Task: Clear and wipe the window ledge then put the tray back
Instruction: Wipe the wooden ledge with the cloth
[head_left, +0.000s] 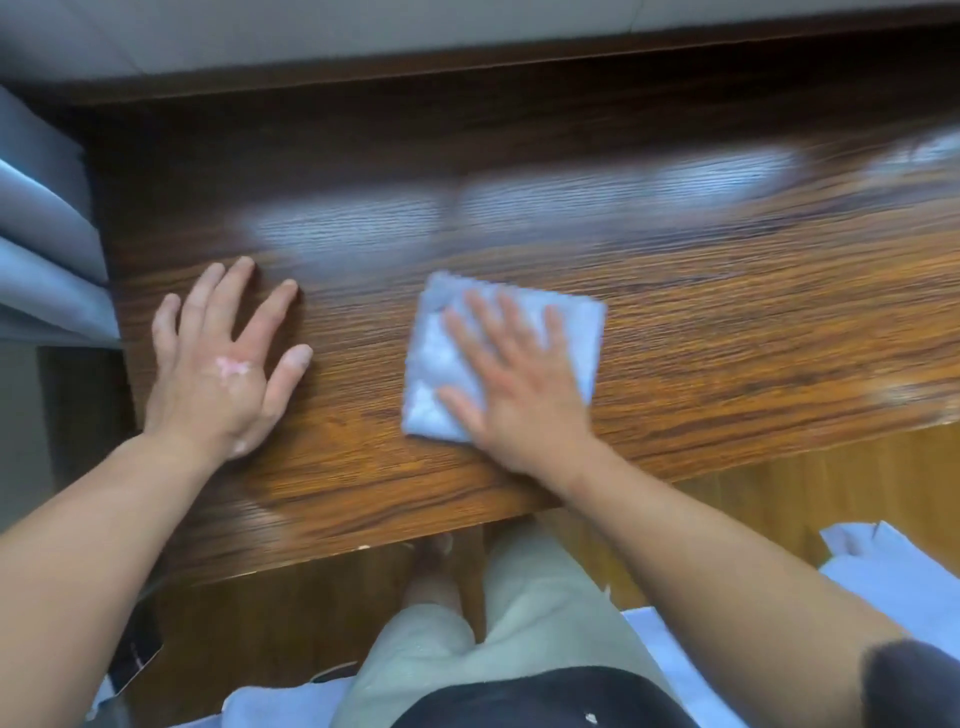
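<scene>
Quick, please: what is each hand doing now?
Left hand: open, flat on the ledge.
Right hand: open, pressing the cloth.

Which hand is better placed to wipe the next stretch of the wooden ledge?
Right. The right hand lies flat on the folded pale blue cloth, pressing it to the brown wood-grain window ledge. The left hand rests bare on the wood, apart from the cloth.

Cloth (501, 358) on the ledge (675, 312) — curtain (47, 249) at its left end.

soft daylight, glare on ledge (519, 208), motion blur
</scene>
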